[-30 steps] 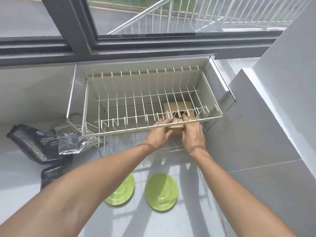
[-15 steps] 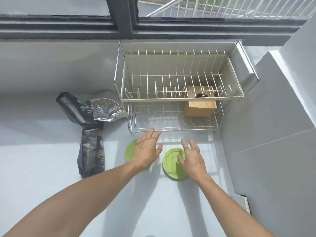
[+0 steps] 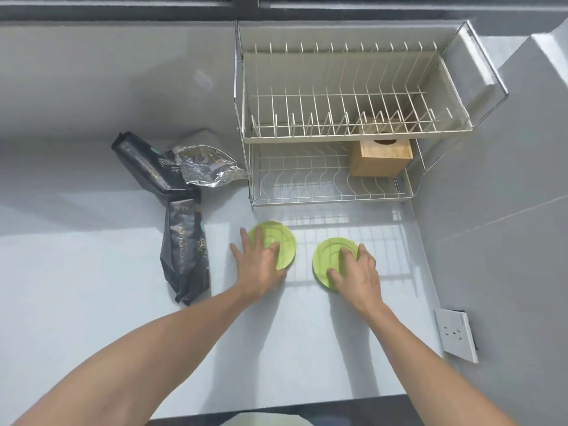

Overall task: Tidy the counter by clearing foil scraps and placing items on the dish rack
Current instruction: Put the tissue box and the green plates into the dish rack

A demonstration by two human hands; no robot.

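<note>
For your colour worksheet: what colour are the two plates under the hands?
Light green plates, best seen in the head view.

Home kitchen: dish rack [image 3: 353, 136], counter [image 3: 92, 272].

- White counter [image 3: 92, 272]
- Two-tier dish rack [image 3: 353, 136], far right
- Two green plates [image 3: 276, 238] [image 3: 330, 253], near the rack
- Two black pouches [image 3: 147, 164] [image 3: 184, 250], left
- Crumpled foil bag [image 3: 206, 164]

White wall socket [image 3: 456, 335] on the grey tiled wall [image 3: 507, 210] at right, dark window frame [image 3: 246, 7] along the top
</note>
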